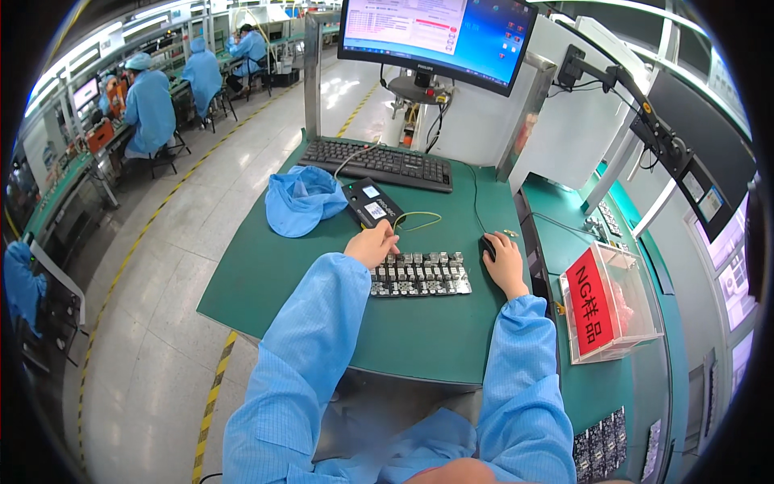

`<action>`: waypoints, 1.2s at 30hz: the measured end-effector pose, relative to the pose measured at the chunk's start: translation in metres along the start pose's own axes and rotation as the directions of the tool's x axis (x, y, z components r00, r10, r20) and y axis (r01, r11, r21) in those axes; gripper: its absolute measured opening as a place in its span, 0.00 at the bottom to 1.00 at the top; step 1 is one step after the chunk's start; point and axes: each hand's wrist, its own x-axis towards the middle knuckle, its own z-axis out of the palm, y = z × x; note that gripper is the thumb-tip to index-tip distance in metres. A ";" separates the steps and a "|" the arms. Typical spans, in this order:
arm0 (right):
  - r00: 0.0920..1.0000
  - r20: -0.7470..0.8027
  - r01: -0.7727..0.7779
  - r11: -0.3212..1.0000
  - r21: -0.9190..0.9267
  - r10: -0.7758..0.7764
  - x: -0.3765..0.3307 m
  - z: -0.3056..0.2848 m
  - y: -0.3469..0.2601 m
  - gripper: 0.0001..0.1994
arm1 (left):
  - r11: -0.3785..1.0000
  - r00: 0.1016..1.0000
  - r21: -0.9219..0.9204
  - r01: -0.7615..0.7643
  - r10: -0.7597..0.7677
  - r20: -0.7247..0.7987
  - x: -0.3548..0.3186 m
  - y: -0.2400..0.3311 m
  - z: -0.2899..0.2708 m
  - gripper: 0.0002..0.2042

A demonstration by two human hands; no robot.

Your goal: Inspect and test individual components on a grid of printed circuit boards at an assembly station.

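The left hand (372, 244) rests at the far left end of a tray of small grey components (421, 273), its fingers curled down onto the top row of parts; whether they pinch one piece cannot be told. The right hand (506, 262) lies just right of the tray, fingers draped loosely over a black computer mouse (487, 244) and cupping it. The tray sits flat on the green surface (266, 282), between the two blue sleeves.

Just beyond the tray, touching distance from the left hand, stands a black handheld device (370, 202) with two small bright panels, tilted, and a thin yellow-green cable (419, 218) loops beside it. Left of that device lies a crumpled blue cap (302, 199). Further beyond the tray is a black keyboard (379, 164), and above it a monitor (435, 36). Well right of the tray stands a clear plastic box with a red label (609, 302). Far left of the tray, other people in blue coats (151, 105) sit at benches.
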 end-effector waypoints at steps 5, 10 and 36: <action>1.000 0.011 -0.003 1.000 0.001 0.003 -0.001 0.001 0.002 0.20 | 0.999 1.000 -0.019 0.026 -0.026 0.012 0.005 -0.010 0.005 0.09; 1.000 0.008 -0.007 1.000 0.003 0.007 -0.002 0.001 0.000 0.20 | 0.999 0.999 -0.032 0.022 -0.021 0.030 0.004 -0.008 0.003 0.10; 0.999 -0.028 0.025 1.000 -0.012 -0.025 -0.001 0.003 0.002 0.20 | 0.994 0.994 -0.014 -0.111 0.111 0.005 -0.007 0.000 0.010 0.10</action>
